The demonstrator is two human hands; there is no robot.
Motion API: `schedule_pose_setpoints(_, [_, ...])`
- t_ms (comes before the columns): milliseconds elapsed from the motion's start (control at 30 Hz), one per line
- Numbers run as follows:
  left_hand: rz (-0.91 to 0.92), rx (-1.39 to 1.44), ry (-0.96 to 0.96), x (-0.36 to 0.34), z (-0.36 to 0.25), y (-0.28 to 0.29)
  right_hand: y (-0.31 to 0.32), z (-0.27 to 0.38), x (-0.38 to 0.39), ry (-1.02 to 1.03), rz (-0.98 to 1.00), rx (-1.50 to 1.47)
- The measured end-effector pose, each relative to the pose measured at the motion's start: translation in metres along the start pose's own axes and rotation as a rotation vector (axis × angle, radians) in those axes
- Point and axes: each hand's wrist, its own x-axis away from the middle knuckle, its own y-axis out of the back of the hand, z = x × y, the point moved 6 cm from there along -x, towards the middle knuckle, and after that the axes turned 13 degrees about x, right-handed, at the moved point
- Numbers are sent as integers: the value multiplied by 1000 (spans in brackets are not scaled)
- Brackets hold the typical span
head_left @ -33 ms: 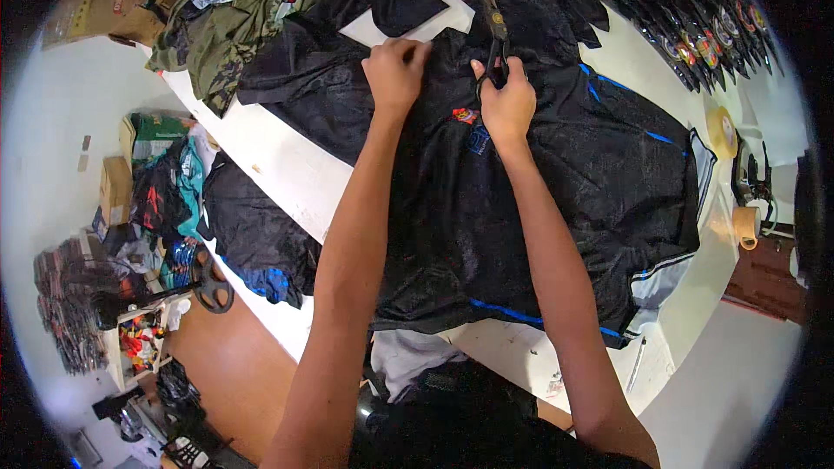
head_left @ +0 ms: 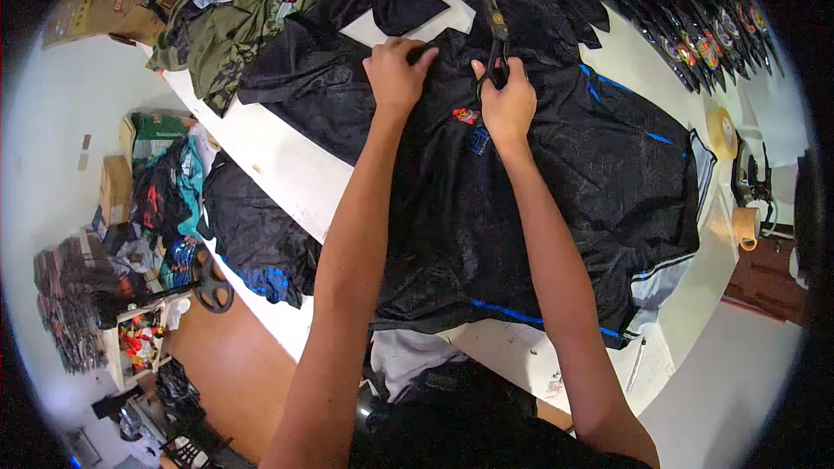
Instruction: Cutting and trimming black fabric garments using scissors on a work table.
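A black garment (head_left: 452, 208) with blue piping and a small red emblem lies spread on the white table (head_left: 287, 161). My left hand (head_left: 397, 74) rests at its upper edge, fingers bent onto the cloth and the thumb held apart from them. To the right, my right hand (head_left: 508, 104) grips the black handles of large fabric scissors (head_left: 497, 22). Their blades point away from me over more dark cloth, and appear nearly closed. Beyond my left hand, a black cloth piece (head_left: 404, 9) lies over the white surface.
Camouflage clothing (head_left: 204, 43) and a cardboard box (head_left: 122, 0) are at the far left. Another black garment (head_left: 252, 217) hangs over the left table edge. Packaged dark items (head_left: 695, 35) line the far right, near tape rolls (head_left: 745, 226). A steering-wheel-like ring (head_left: 213, 287) stands lower left.
My left thumb has moved slightly away from the fingers. My right hand, the scissors and the garment look the same.
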Motion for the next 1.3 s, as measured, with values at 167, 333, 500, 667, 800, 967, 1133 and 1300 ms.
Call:
schedule_pose_setpoints(167, [-1, -9, -77, -2, -5, 2, -3, -3, 0, -38, 45, 9])
schedule_pose_setpoints(333, [-76, 161, 66, 1, 3, 6, -2, -3, 0, -3, -1, -37])
schedule_pose_setpoints(500, [-129, 114, 130, 2, 5, 12, -1, -1, 1, -1, -29, 2])
schedule_pose_setpoints(667, [-190, 158, 113, 1, 5, 17, 0, 2, 1, -11, 2, -15])
schedule_pose_setpoints(800, [-254, 222, 158, 1, 9, 20, 2, 2, 0, -2, -14, 19])
schedule_pose_setpoints(967, [-123, 202, 42, -2, -2, 11, 5, 0, 0, -15, -51, -54])
schedule_pose_setpoints(1133, [353, 92, -441, 11, -36, -24, 10, -2, 0, -36, -88, -239])
schedule_pose_setpoints(1300, [525, -66, -413, 1, -31, -42, 13, -6, -1, -88, -176, -411])
